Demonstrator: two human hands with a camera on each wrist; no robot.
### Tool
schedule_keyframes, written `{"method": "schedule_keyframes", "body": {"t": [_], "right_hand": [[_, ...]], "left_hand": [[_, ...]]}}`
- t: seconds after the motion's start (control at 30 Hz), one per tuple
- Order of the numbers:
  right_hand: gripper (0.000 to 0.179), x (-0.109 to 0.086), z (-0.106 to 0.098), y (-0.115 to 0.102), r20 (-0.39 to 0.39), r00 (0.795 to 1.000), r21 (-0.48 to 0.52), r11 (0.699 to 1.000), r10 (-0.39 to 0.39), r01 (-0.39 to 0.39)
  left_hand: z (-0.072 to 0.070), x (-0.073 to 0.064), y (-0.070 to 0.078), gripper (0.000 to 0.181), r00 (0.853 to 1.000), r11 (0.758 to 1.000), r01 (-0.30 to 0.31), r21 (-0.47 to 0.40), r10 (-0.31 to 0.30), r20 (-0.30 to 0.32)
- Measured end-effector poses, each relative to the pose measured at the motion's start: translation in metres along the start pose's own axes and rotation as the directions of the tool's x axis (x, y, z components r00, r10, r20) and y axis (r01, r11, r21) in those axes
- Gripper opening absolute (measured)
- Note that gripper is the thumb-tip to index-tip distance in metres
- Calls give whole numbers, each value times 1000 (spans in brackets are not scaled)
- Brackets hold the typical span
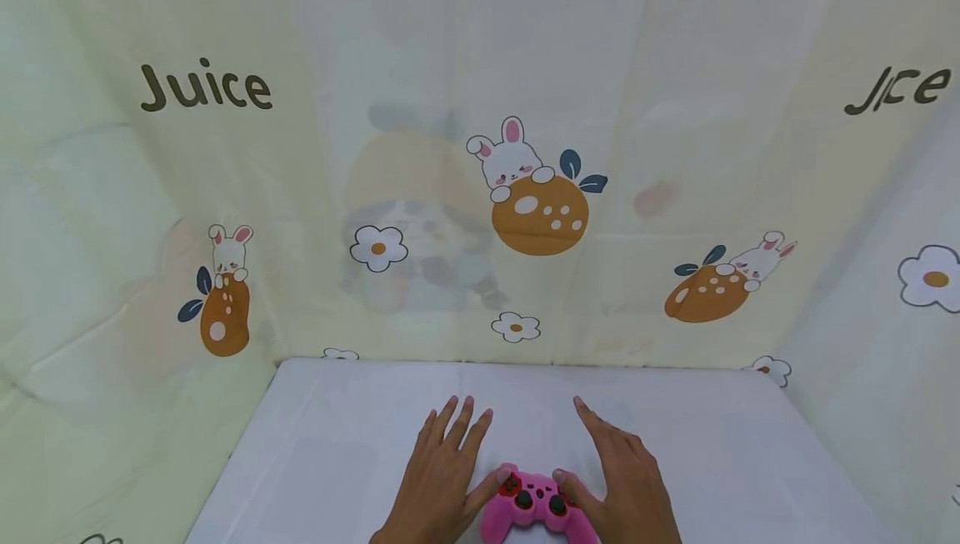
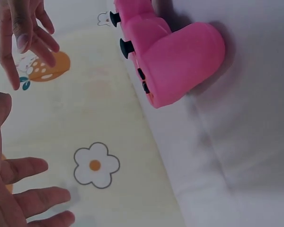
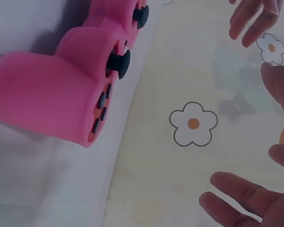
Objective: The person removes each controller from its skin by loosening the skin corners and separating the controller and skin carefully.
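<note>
A pink game controller (image 1: 538, 490) with black thumbsticks and red button areas lies on the white table near its front. My left hand (image 1: 441, 477) is spread over the controller's left side, fingers straight. On the other side, my right hand (image 1: 628, 477) has its fingers extended too, and its thumb overlaps the controller's right buttons in the head view. Both wrist views show a gap between the hands and the controller. In the left wrist view one grip of the controller (image 2: 184, 61) stands near; the right wrist view shows its other grip (image 3: 42, 94) and a thumbstick. Neither hand holds anything.
The white tabletop (image 1: 337, 427) stretches behind and to both sides of the hands. A pale curtain (image 1: 420, 69) printed with rabbits, oranges, flowers and lettering encloses the table at the back and sides.
</note>
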State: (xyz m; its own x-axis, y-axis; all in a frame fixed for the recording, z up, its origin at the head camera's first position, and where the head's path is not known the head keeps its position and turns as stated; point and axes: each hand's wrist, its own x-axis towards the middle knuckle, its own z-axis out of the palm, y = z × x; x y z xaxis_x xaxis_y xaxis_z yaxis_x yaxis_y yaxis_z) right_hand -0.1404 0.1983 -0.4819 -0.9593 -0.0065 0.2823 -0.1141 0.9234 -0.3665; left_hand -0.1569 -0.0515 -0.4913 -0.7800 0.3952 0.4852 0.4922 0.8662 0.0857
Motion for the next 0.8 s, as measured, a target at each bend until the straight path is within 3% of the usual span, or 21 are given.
{"method": "schedule_keyframes", "body": {"t": [0.2, 0.5, 0.8], "right_hand": [[102, 1, 7, 4, 23, 1000, -1, 1000, 0, 0], [100, -2, 15, 11, -90, 990, 5, 994, -104, 105], [99, -2, 19, 13, -10, 999, 6, 999, -50, 50]], "left_hand": [[7, -3, 0, 70, 999, 1000, 13, -22, -12, 50], [19, -7, -2, 67, 999, 996, 10, -88, -7, 40], [30, -10, -6, 65, 999, 993, 14, -116, -10, 33]]}}
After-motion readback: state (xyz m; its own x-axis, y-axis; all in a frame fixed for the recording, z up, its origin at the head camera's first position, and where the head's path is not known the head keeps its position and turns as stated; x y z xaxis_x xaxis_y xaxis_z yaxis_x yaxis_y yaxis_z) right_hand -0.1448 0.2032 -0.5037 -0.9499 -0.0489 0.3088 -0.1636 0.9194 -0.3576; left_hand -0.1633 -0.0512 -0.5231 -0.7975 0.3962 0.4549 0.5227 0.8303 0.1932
